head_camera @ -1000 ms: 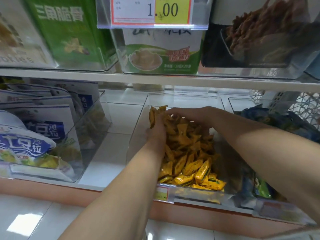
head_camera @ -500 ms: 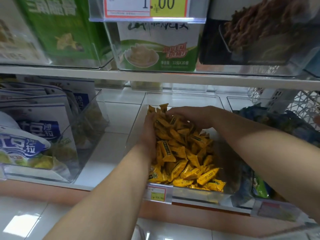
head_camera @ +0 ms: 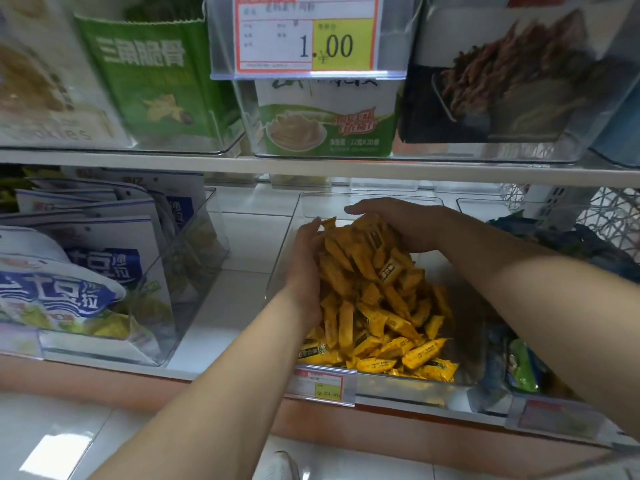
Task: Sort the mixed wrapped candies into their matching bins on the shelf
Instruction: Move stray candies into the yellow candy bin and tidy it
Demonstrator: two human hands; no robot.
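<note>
Head view showed your yellow candies (head_camera: pixel 377 306) heaped in the clear bin (head_camera: pixel 415 388) on the lower shelf (head_camera: pixel 221 306), at the middle of the picture. Your left hand (head_camera: pixel 304 271) lay flat against the heap at its 9 o'clock, fingers straight, pressing the wrappers and gripping none. Your right hand (head_camera: pixel 398 220) was spread over the heap's top at 12 o'clock, fingers stretched toward the left hand's tips, released, resting on the candies. Blue-and-white bags (head_camera: pixel 86 289) stood at 9 o'clock of the bin. A price tag (head_camera: pixel 304 32) hung at 12 o'clock, and green packs (head_camera: pixel 523 365) lay at 4 o'clock.
</note>
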